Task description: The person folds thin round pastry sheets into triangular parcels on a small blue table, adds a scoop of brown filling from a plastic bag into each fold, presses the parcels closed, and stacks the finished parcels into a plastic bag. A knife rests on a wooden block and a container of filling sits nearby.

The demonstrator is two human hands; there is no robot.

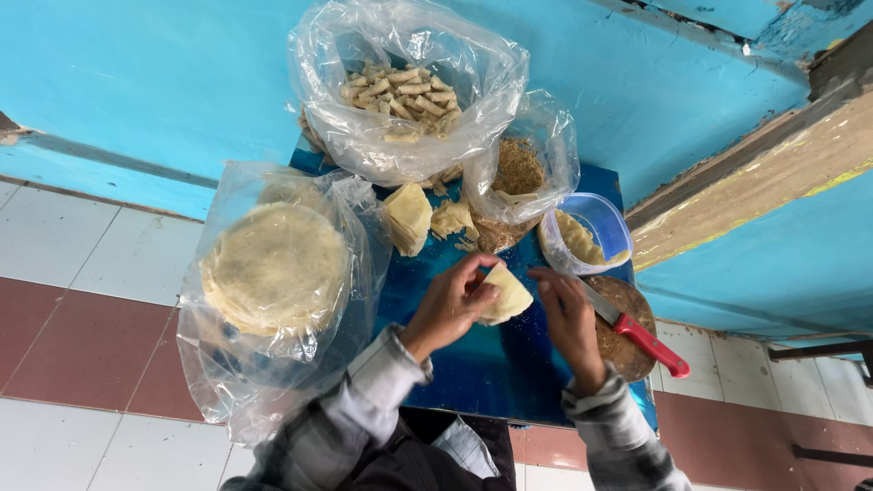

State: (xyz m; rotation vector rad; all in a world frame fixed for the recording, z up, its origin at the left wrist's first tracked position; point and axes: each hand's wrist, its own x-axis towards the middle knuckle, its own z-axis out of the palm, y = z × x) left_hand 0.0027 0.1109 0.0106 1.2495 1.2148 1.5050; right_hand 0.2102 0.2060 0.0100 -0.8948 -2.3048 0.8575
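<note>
Pinching wrapper piece (506,295), tip up-left | left hand (450,305) grip grasping | right hand (566,318) touching

The scene was lit evenly by soft, bright daylight; shadows were kept faint. Glare was thrown off the clear plastic bags (364,109) and the glossy blue table (491,364). Straight lines were bent near the frame's edges.

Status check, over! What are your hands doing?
Left hand holding folded wrapper piece. Right hand touching its edge. Red-handled knife beside, not in the way.
</note>
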